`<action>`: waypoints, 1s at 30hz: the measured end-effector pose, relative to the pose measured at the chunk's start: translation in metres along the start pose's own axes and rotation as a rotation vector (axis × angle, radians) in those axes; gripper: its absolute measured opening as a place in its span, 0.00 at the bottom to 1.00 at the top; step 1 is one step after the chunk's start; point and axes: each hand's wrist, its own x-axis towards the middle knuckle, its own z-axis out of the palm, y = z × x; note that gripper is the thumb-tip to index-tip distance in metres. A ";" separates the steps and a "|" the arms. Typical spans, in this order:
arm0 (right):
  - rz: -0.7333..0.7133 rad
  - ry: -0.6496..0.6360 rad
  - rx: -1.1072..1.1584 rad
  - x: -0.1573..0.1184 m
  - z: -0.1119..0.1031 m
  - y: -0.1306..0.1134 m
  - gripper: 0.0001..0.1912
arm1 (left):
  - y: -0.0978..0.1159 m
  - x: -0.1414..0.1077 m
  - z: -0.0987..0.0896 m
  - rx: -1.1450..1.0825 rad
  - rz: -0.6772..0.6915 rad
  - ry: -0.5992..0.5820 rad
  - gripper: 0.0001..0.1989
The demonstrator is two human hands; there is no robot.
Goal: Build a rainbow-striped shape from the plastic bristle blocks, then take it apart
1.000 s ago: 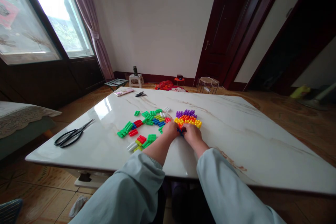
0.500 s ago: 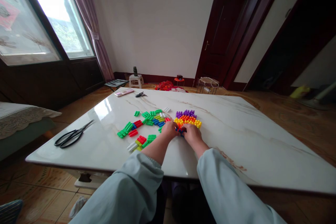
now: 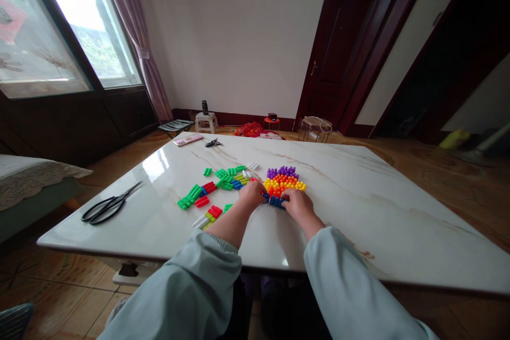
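Both bare hands are at the near edge of a cluster of upright plastic toy pieces, banded purple, orange and yellow. Along that edge lies a row of blue plastic pieces. My left hand is closed at the row's left end, its fingertips on a blue piece. At the right end, my right hand has its thumb and fingers pinched against the blue pieces. The fingertips are small and partly hidden. Left of my left hand lie green pieces, red pieces and blue pieces in small groups.
Black-handled scissors lie on the left of the white marbled table. Toward the far edge are a phone and small dark pliers or clippers. White pieces lie behind the groups. Stools stand beyond the table.
My hands have moved apart, the left one leftward and the right one slightly rightward. More of the blue row now shows between them, and my left forearm covers more of the near green pieces.
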 end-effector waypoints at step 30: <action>-0.013 0.041 -0.061 0.004 -0.004 -0.003 0.07 | -0.004 -0.002 -0.002 -0.043 0.009 0.081 0.13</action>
